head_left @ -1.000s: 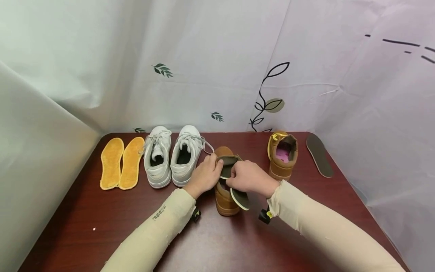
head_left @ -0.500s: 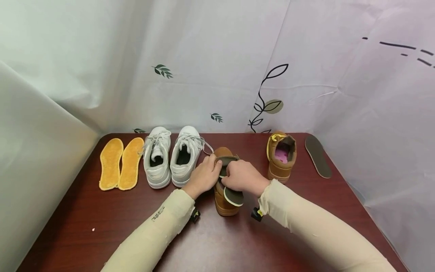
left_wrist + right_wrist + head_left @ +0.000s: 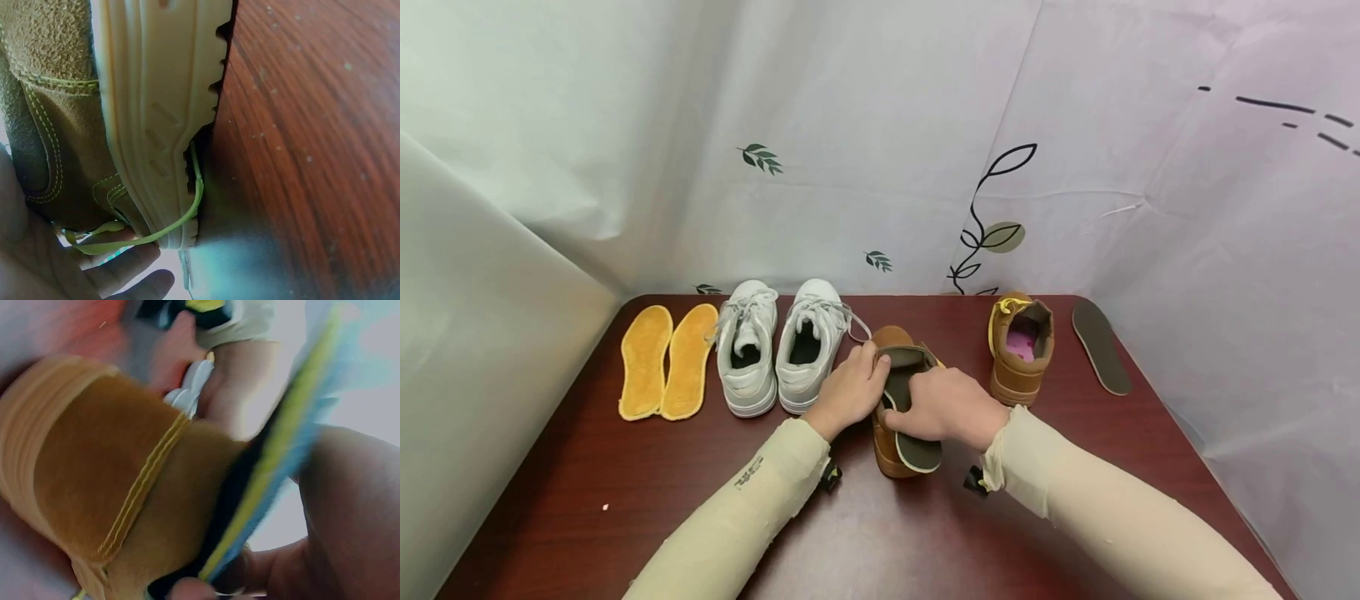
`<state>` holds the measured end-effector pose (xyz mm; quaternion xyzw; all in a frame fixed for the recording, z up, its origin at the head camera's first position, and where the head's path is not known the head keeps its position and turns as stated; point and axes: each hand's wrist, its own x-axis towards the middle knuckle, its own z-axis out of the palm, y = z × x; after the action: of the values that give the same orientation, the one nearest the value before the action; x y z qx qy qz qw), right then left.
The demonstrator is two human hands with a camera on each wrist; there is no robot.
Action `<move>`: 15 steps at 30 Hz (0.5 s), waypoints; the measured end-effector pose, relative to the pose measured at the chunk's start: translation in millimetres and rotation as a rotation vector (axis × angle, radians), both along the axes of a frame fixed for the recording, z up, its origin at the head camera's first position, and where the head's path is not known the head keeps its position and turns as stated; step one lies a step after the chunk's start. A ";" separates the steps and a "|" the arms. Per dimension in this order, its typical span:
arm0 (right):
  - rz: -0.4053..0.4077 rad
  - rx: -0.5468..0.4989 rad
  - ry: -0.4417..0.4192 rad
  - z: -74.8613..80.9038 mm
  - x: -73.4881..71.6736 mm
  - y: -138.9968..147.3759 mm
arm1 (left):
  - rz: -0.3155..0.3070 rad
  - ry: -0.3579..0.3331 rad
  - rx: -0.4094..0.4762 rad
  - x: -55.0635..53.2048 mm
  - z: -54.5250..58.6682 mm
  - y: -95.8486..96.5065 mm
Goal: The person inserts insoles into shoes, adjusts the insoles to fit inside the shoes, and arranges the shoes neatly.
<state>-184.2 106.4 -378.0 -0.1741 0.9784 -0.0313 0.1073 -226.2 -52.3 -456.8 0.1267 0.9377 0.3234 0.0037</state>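
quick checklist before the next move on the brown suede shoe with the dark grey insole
1. Left hand holding the brown suede shoe: ok.
2. Right hand gripping the flat dark grey insole: ok.
3. That insole's heel end inside the shoe: not ok, it juts out over the shoe's heel.
4. Its front end fully forward: cannot tell, hidden.
5. Loose dark grey insole lying flat on the reddish-brown wood-grain table: ok.

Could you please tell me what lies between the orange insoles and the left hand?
In the head view, two white sneakers stand between the insoles and left hand.
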 end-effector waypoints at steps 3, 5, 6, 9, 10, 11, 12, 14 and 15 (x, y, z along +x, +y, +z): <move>0.028 0.029 -0.045 3.6 2.0 2.3 | 0.001 0.000 -0.002 0.1 -0.3 0.1; 0.039 0.025 -0.056 4.9 2.3 3.2 | 0.002 0.000 -0.004 0.2 -0.3 0.2; 0.043 0.012 -0.061 5.7 2.7 3.4 | 0.003 -0.001 -0.006 0.3 -0.4 0.2; 0.042 -0.062 -0.072 7.3 2.5 3.8 | 0.007 0.002 -0.009 0.3 -0.4 0.5; 0.042 -0.093 -0.076 7.9 2.3 4.0 | 0.009 0.003 -0.010 0.4 -0.3 0.5; 0.041 -0.121 -0.078 8.4 2.0 4.2 | 0.011 0.006 -0.012 0.5 -0.2 0.6; 0.041 -0.147 -0.079 8.8 1.8 4.6 | 0.013 0.007 -0.013 0.6 -0.2 0.8; 0.050 -0.178 -0.082 8.8 1.1 5.2 | 0.014 0.008 -0.014 0.8 -0.2 1.1; 0.058 -0.187 -0.081 8.4 0.8 5.5 | 0.014 0.007 -0.013 1.0 0.0 1.2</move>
<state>-183.4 111.9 -369.7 -0.2101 0.9606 -0.1262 0.1311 -225.2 -51.1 -456.8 0.1210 0.9408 0.3167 -0.0009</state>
